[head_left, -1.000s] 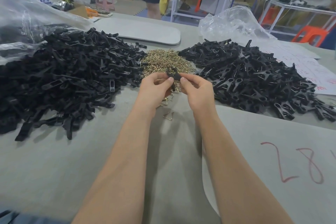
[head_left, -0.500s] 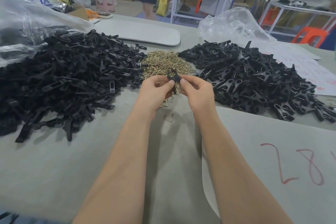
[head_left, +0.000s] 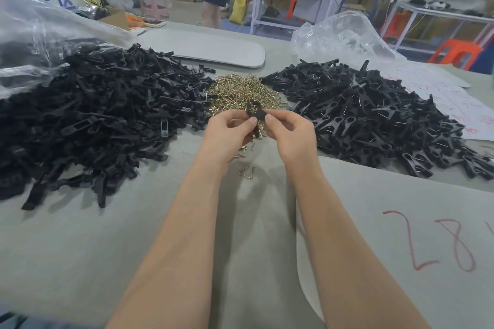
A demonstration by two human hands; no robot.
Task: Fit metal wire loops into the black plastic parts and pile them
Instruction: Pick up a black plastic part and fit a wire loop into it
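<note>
While left hand point(head_left: 230, 133), right hand point(head_left: 292, 134) pinch black part point(head_left: 254, 111), its middle hidden.

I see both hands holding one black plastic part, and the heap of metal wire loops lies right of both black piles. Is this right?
Not quite. The head view shows the heap of wire loops between the left black pile and the right black pile. The left hand and right hand do hold one black plastic part.
</note>
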